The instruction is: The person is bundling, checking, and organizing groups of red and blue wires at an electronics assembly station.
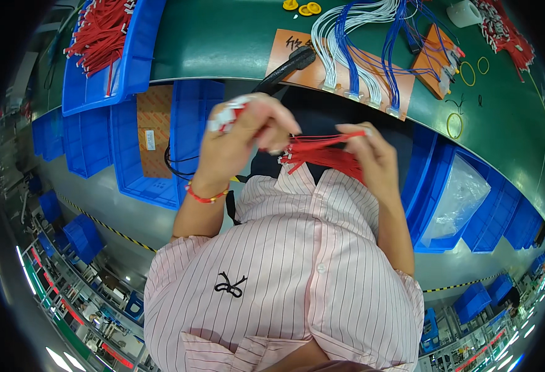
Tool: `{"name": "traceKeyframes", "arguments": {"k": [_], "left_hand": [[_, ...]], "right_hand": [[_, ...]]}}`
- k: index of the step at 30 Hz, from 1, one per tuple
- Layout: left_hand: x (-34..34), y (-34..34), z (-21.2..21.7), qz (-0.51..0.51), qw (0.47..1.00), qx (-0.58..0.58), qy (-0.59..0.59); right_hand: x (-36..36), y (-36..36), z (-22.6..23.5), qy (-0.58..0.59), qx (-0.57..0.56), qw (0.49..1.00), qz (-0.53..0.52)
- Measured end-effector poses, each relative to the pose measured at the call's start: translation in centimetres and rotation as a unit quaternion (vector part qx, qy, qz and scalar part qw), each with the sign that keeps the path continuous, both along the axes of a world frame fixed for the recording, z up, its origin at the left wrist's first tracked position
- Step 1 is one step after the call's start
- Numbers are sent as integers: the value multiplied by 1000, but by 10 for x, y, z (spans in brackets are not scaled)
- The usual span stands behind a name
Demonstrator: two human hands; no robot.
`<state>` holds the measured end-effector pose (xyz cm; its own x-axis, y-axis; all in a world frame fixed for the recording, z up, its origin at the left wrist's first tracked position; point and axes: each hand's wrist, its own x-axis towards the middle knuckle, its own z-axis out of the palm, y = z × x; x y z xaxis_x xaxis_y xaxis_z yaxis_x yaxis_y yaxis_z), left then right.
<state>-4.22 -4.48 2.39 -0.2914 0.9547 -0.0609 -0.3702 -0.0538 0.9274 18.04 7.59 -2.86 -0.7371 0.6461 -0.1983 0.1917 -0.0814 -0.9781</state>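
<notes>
Just below the table edge, in front of my striped shirt, both hands are raised. My left hand [247, 129] is curled and closed, its fingertips blurred by motion. White connector ends [228, 118] with a bit of red show tucked at its thumb side. My right hand [374, 154] pinches the end of a few thin red wires [325, 137], which stretch across toward my left fingertips. Beneath them a bundle of red wires [331, 160] with small white connectors lies across my lap, partly behind my right hand.
On the green table [216, 43] lie orange boards [285, 46] holding white wires [328, 31] and blue wires [347, 40]. A blue bin [139, 59] of red wires stands at far left. More red wires [508, 40], a white roll [463, 13] and yellow rings [454, 125] lie at right.
</notes>
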Motion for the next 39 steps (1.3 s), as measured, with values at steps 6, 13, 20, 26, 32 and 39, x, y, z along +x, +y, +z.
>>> {"name": "traceKeyframes", "arguments": {"k": [6, 13, 20, 26, 32, 39], "left_hand": [[-15, -11, 38, 110, 965, -46, 233], [-2, -8, 10, -42, 957, -191, 216], [44, 22, -24, -9, 993, -85, 77], [38, 31, -22, 2, 987, -151, -63], [43, 39, -28, -1, 985, -161, -61], [46, 42, -25, 30, 983, -163, -75]], "right_hand": [[-33, -18, -35, -99, 368, 909, 171], [-21, -2, -13, 50, -12, 998, 39], [-26, -6, 11, 93, -34, 995, 20], [23, 21, 21, -69, 78, 992, 77], [55, 27, 14, -128, 75, 989, 25], [38, 20, 11, -119, 344, 924, 118]]}}
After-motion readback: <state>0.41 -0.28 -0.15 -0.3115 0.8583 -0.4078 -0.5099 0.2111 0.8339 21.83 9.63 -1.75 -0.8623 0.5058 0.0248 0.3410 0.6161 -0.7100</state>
